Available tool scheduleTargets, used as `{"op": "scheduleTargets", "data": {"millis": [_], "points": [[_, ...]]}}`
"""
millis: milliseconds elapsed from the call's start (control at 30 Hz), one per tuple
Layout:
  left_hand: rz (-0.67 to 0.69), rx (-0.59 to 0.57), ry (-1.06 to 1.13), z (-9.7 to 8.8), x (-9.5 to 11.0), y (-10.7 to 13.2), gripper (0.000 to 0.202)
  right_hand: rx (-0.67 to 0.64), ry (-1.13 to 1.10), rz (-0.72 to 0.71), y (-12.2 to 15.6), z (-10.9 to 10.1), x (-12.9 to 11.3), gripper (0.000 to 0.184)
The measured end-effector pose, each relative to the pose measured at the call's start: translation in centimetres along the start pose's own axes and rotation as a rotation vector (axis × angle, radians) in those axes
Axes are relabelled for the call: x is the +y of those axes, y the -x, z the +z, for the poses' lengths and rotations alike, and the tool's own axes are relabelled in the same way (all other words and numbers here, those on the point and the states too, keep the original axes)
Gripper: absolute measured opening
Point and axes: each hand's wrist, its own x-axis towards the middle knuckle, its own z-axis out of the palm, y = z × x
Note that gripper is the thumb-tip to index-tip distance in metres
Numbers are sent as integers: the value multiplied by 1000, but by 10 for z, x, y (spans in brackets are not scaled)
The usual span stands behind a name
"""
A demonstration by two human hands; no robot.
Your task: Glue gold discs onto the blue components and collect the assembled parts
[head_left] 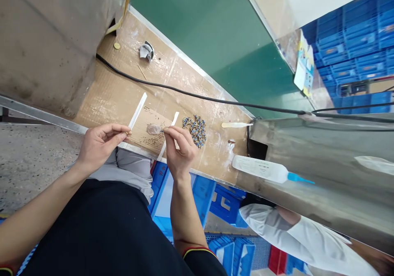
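We found the left hand (106, 142) with thumb and forefinger pinched together, between eight and nine o'clock from the clear lump (153, 129); a tiny piece (128, 133) seemed to sit in that pinch, too small for us to identify. The right hand (181, 148), at four o'clock from the lump, had its fingertips closed on a small part (162, 130) right beside the lump's edge, its other fingers curled in.

The lump lay on the brown board (141, 128), between two white strips (137, 111), with small brown bits (151, 141) scattered at six o'clock from it. We judged it soft and perhaps tacky, likely to smear or cling to skin, so a touch at its rim looked wiser than a press into its middle.

At three o'clock lay the pile of blue and gold parts (198, 131). We took these to be light, hard and stiff, hardly fragile, but easy to drop or roll and apt to tangle with neighbours. A fingertip pinch across one part's body suited them best, we thought, lifting from the pile's outer edge; a fuller grasp would bring several.
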Motion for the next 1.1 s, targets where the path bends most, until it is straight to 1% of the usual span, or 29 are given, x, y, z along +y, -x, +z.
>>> {"op": "scheduleTargets", "data": {"millis": [167, 400, 533, 700, 800, 900, 1000, 1100], "points": [[-3, 2, 4, 0, 2, 0, 28, -26, 32, -23, 0, 0, 1, 19], [16, 1, 66, 0, -1, 0, 19, -25, 25, -67, -2, 0, 0, 21], [26, 5, 32, 0, 1, 1, 13, -26, 44, -89, -2, 1, -1, 23], [33, 0, -6, 1, 3, 2, 12, -44, 65, -122, -1, 0, -2, 26], [43, 11, 41, 2, 3, 2, 13, -41, 57, -113, -1, -1, -3, 25], [40, 12, 55, 2, 3, 2, 15, -21, 49, -68, -2, -3, -4, 21], [17, -1, 58, 0, 2, 2, 19, -31, 49, -17, -3, -6, -3, 17], [0, -10, 60, -2, 0, 2, 25, -40, 18, -13, -4, -6, -1, 17]]}}
